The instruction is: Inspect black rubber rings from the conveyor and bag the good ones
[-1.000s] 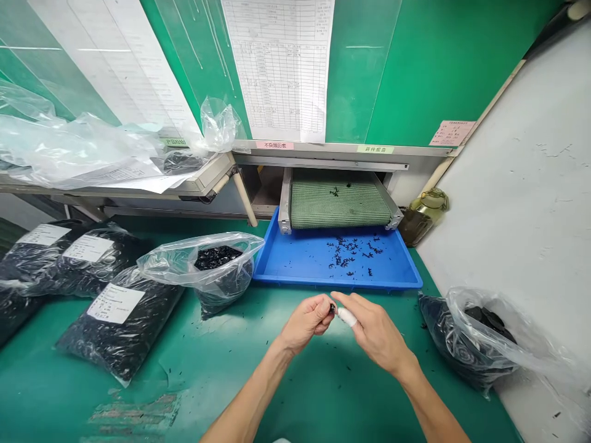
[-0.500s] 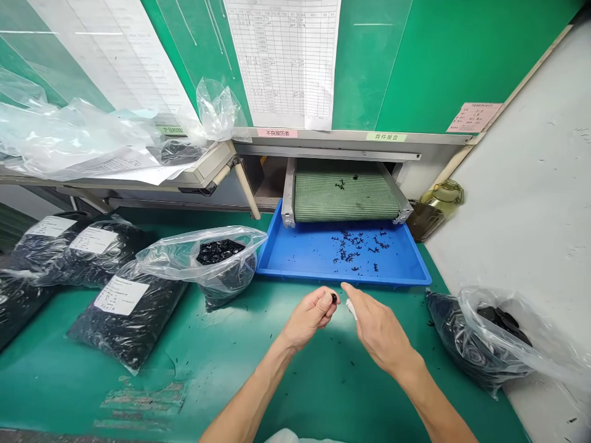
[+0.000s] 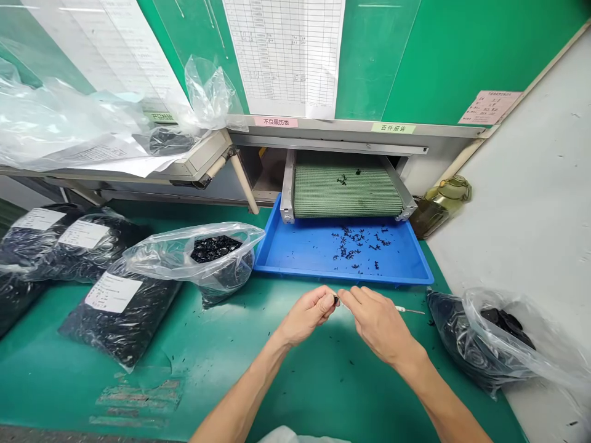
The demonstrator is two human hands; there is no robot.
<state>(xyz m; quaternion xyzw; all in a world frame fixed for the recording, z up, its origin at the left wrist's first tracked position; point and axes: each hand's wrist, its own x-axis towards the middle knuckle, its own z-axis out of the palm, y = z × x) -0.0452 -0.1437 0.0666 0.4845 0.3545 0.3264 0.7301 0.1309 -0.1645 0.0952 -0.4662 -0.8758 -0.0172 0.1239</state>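
Small black part [image 3: 335, 299] is pinched by the left hand [image 3: 308, 317]; a thin white-handled pick [image 3: 407, 309] is gripped in the right hand [image 3: 379, 324], above the green desk [image 3: 323, 394].

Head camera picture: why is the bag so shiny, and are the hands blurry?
In the head view, the clear bag shines with white glare along its folds; the left hand and right hand look fairly sharp, though the small black piece is too tiny to judge; the green mat shows only faint shadow.
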